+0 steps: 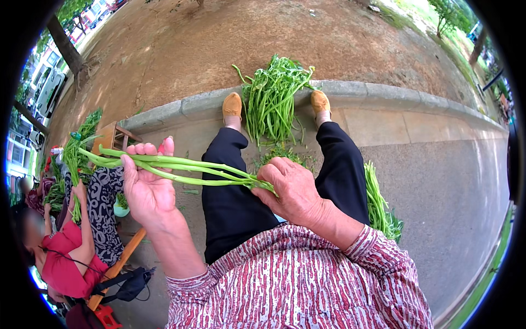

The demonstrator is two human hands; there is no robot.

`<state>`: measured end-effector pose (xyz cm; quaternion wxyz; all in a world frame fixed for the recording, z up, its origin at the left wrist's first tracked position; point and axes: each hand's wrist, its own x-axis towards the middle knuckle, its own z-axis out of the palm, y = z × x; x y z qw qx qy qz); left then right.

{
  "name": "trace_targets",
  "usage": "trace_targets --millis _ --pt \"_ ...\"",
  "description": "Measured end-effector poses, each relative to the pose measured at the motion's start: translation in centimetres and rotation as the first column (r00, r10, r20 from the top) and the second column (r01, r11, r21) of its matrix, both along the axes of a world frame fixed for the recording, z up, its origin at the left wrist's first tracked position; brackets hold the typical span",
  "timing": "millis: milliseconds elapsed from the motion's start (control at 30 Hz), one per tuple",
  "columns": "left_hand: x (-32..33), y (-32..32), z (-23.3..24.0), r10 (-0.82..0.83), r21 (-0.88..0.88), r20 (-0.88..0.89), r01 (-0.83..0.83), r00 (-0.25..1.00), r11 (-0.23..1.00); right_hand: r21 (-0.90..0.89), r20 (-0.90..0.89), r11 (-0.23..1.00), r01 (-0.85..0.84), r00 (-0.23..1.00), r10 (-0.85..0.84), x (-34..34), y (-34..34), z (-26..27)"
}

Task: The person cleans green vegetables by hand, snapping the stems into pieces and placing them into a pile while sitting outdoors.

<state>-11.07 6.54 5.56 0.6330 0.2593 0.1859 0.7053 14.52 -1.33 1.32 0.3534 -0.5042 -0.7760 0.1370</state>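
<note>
Across my lap stretches a small bunch of long green vegetable stems [197,167], held at both ends. My left hand [150,185], palm up, has the thicker ends between its thumb and curled fingers. At the thin ends, my right hand [289,187] grips with thumb and fingers, back of the hand upward, and hides the tips. On the pavement between my shoes lies a heap of leafy green stems [273,103], its leaves against the kerb. Loose leaf scraps [283,153] lie just below it. Beside my right leg rests another pile of stems [377,201].
At the left sits a person in a red top [68,263], holding a bundle of green stems [74,160]. Near them are a wooden stool [113,137], a pale green bowl [121,207] and a black bag [133,283]. A stone kerb [341,91] borders bare soil ahead.
</note>
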Motion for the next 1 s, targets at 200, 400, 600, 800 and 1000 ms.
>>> trace_targets --millis 200,400,600,800,1000 --pt "1.6 -0.7 -0.1 -0.017 0.002 0.054 0.017 0.998 1.000 0.095 0.104 0.995 -0.014 0.995 0.004 0.2 1.0 -1.7" --pt "4.1 -1.6 0.5 0.194 0.021 -0.148 -0.193 0.970 0.981 -0.022 0.158 1.000 -0.018 0.987 0.021 0.3 0.9 -1.3" --pt "6.7 -2.8 0.5 0.215 0.186 -0.281 -0.166 0.935 0.968 -0.424 0.154 0.904 0.057 0.988 0.010 0.3 1.2 0.4" --pt "6.7 -2.8 0.9 0.305 0.224 -0.259 -0.250 0.916 0.942 -0.647 -0.242 0.753 -0.119 0.969 -0.055 2.1 1.1 -1.5" --pt "4.4 -1.8 0.1 0.301 0.164 -0.160 -0.275 0.940 0.947 -0.698 -0.653 0.460 -0.549 0.752 -0.094 4.1 -0.3 -2.3"
